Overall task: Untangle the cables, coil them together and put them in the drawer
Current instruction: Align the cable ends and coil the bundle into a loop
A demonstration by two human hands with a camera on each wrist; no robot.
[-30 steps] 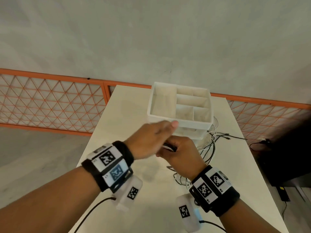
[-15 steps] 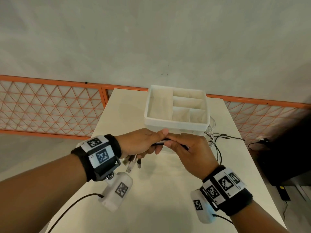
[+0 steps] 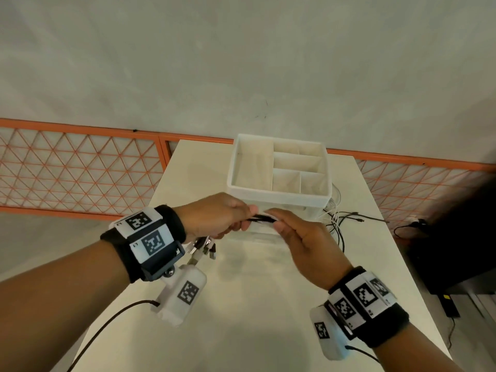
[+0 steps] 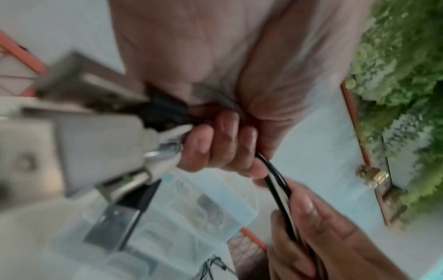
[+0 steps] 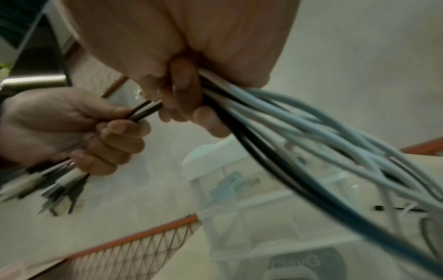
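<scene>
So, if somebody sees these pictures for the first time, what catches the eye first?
First, the two hands meeting mid-table: the left hand and the right hand both grip one bundle of black and white cables. Behind them stands the white divided drawer, open, its visible compartments empty. More cable lies on the table, right of the drawer.

Blurred lettering — roughly "playG" — on the clear drawer unit (image 5: 297,263) — otherwise nothing legible

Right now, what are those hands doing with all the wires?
A person is sorting a bunch of black and white cables. The left hand grips the plug ends, and the right hand holds the same bunch further along. The rest trails on the pale table. The white divided drawer holds no cables yet.
</scene>
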